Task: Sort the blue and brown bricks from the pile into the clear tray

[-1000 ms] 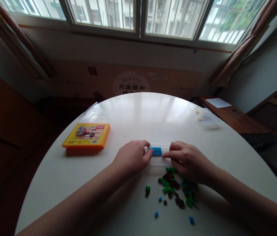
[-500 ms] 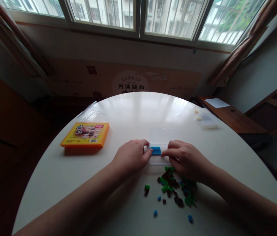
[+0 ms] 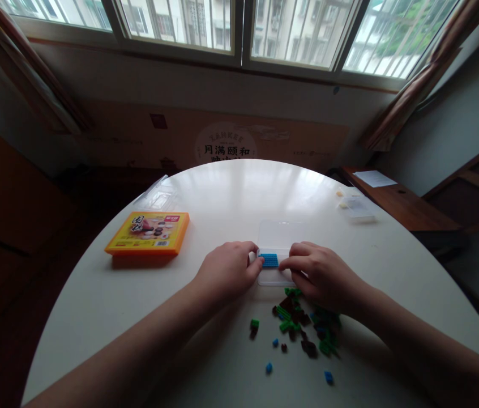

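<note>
A small blue studded building plate [image 3: 270, 260] lies level at an open clear plastic box [image 3: 270, 277], between my two hands. My left hand [image 3: 229, 267] is closed at the box's left side, its thumb against the plate's left end. From the right, my right hand [image 3: 318, 269] reaches over the box with curled fingers, one fingertip at the plate's right end. Its palm hides the box's right part. The raised transparent lid [image 3: 279, 233] stands behind. Just in front lies a loose pile of green and brown building bricks [image 3: 293, 314], partly under my right hand.
A yellow-orange board game box [image 3: 148, 233] lies at the left on the round white table [image 3: 107, 334], with clear plastic packaging [image 3: 161, 195] behind it. Another clear container [image 3: 358, 208] sits at the far right. Single blue bricks [image 3: 328, 377] lie near the front.
</note>
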Demonstrator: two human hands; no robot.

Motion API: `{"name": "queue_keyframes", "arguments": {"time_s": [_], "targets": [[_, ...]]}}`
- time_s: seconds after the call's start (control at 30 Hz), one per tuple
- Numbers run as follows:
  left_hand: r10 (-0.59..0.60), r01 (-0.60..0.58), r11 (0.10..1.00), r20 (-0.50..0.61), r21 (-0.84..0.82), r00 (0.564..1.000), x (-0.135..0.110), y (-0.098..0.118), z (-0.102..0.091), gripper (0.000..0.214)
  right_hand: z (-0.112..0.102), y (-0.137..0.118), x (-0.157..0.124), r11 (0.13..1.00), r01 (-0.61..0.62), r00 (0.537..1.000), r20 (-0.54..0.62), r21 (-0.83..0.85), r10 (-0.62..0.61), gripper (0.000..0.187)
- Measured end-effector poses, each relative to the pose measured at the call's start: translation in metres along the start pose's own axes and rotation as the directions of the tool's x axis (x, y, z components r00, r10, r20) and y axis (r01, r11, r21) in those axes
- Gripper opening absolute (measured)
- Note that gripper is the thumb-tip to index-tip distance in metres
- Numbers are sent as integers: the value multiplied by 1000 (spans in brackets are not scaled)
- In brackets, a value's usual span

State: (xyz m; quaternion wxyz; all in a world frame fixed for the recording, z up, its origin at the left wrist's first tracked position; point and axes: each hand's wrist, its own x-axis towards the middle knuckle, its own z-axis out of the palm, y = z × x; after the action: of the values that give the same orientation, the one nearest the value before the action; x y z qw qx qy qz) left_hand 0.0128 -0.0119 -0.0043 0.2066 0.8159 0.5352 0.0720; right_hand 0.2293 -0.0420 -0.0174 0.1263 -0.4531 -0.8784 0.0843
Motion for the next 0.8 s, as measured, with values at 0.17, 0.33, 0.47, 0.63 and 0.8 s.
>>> {"name": "queue_keyframes", "arguments": {"time_s": [0.17,0.33,0.47,0.63,0.8], "targets": [[1,-1,1000,1,-4,1000,0,0,0,33,-2,0,-1,1000,18,1000,-5,0,-18,26],[10,-10,1000,0,-20,1000,-1,-2,0,35,-3,2,-3,999,39,998,-56,18,-38,27],[-1,2,1000,22,-27,1000,-1,-1,-2,35,-10,7,-9,997,64,972,-227,41,-53,27],[-11,13,998,34,-55,999,0,-1,-3,37,-33,11,-20,993,114,967,-232,35,-103,26],[-29,29,998,-4,-56,1000,0,-2,-9,40,-59,5,-30,989,146,988,40,20,-147,25]]}}
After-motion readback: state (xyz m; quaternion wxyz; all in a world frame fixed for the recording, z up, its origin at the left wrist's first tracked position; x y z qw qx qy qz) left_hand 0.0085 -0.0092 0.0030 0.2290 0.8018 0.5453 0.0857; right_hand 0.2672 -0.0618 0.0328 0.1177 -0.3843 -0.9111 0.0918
